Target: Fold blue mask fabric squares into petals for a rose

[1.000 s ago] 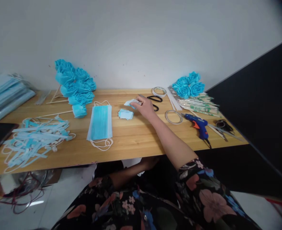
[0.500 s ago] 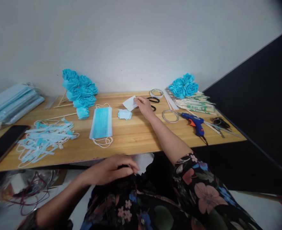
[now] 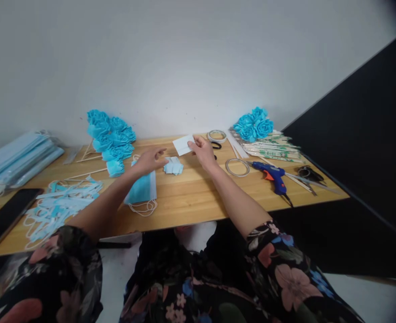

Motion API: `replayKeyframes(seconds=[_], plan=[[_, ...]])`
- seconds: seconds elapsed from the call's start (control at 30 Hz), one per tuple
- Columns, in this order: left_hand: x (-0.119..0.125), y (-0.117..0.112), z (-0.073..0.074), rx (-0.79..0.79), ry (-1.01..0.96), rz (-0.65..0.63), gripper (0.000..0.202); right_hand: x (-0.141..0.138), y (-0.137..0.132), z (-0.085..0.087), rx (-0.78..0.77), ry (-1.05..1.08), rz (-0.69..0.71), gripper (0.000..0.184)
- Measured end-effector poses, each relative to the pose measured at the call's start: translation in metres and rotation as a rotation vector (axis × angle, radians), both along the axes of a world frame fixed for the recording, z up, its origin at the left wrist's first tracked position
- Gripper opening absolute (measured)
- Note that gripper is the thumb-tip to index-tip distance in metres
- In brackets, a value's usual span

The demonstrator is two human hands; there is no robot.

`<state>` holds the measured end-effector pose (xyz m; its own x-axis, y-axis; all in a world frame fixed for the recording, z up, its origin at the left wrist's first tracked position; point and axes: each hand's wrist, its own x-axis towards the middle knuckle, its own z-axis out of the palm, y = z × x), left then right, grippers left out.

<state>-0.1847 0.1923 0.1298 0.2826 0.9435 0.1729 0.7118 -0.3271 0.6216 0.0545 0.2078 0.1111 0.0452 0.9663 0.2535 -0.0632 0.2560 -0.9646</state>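
Between the thumb and fingers of my right hand (image 3: pixel 202 151) is a pale square piece of mask fabric (image 3: pixel 182 145), held above the table. My left hand (image 3: pixel 150 160) reaches over the upper part of a blue face mask (image 3: pixel 142 188), fingers apart and holding nothing. Just right of its fingertips lies a small pile of pale blue cut pieces (image 3: pixel 173 166). Scissors with black handles (image 3: pixel 215 145) lie partly hidden behind my right hand.
Blue fabric flowers (image 3: pixel 113 139) on sticks stand left, more flowers (image 3: pixel 254 124) right beside wrapped sticks (image 3: pixel 275 147). A glue gun (image 3: pixel 272 174), wire coil (image 3: pixel 237 167) and tape roll (image 3: pixel 217 136) lie right. Cut strips (image 3: pixel 63 202), a phone (image 3: pixel 9 215) and stacked masks (image 3: pixel 23 154) lie left.
My left hand has risen from my lap to above the table, near the mask and pile. My right hand still holds the square piece, now turned flatter toward me.
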Motion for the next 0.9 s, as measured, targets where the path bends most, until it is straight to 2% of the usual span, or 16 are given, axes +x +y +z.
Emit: replayKeyframes(seconds=[0.1,0.17,0.27,0.37,0.43,0.53,0.67,0.9], plan=[[0.005,0.014,-0.016,-0.108,-0.132,-0.004,0.041,0.0,-0.004,0.007,-0.004,0.072,0.028,0.037],[0.009,0.015,-0.02,-0.111,-0.258,0.001,0.03,0.0,-0.008,0.013,0.022,0.092,0.069,0.037],[0.012,0.008,-0.014,-0.145,-0.463,0.015,0.03,0.0,-0.015,0.021,0.108,0.046,0.166,0.036],[0.015,-0.003,-0.002,-0.19,-0.615,-0.005,0.032,-0.001,-0.026,0.03,0.248,-0.15,0.326,0.031],[0.018,-0.011,0.004,-0.234,-0.688,-0.025,0.036,-0.003,-0.032,0.034,0.391,-0.287,0.375,0.024],[0.022,-0.019,0.006,-0.239,-0.691,-0.028,0.036,-0.008,-0.039,0.035,0.476,-0.422,0.359,0.014],[0.027,-0.023,0.001,-0.195,-0.647,-0.018,0.029,-0.013,-0.039,0.029,0.412,-0.499,0.279,0.011],[0.03,-0.028,0.001,-0.248,-0.698,-0.102,0.03,-0.016,-0.037,0.025,0.342,-0.578,0.218,0.012]])
